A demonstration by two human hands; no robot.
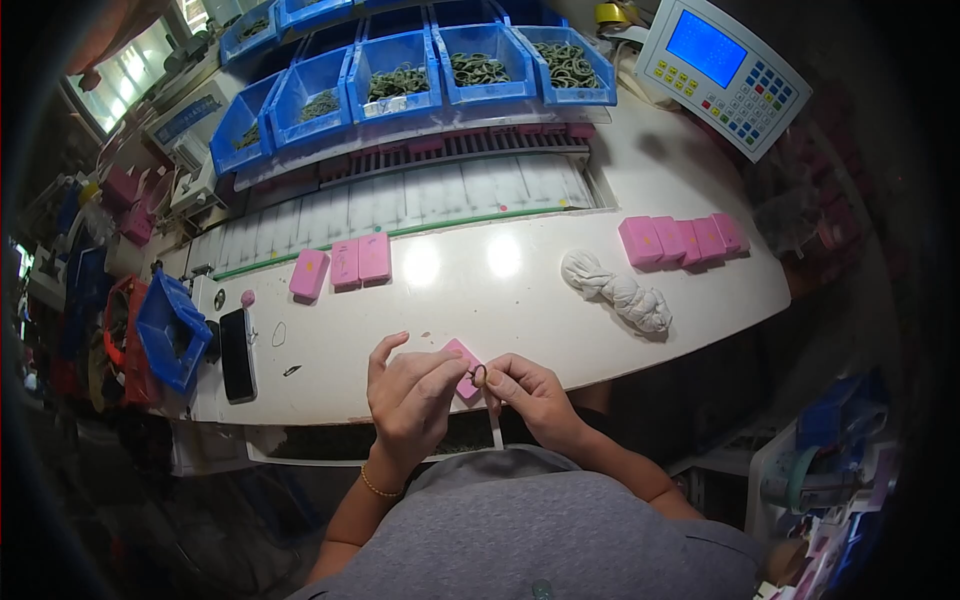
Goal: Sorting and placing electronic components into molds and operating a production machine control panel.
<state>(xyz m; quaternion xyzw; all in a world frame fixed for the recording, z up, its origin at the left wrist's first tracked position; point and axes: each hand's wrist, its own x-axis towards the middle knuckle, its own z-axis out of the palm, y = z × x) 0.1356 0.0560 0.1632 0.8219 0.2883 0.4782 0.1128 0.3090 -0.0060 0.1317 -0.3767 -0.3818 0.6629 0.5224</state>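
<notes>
Near the front edge of the white worktop, my left hand and my right hand meet fingertip to fingertip. Between them is a small dark ring, pinched by the thumb and forefinger of my right hand. The fingertips of my left hand are at the ring's left side; whether they hold it or some tiny piece beside it, I cannot tell. A pink block lies on the worktop beneath the hands, partly hidden by them. A narrow pale strip hangs below my right hand's fingers.
Pink blocks stand at the left and in a right-hand row. A knotted white cloth lies at the right, a phone at the left. Blue bins holding green rings stand behind, beside a keypad console.
</notes>
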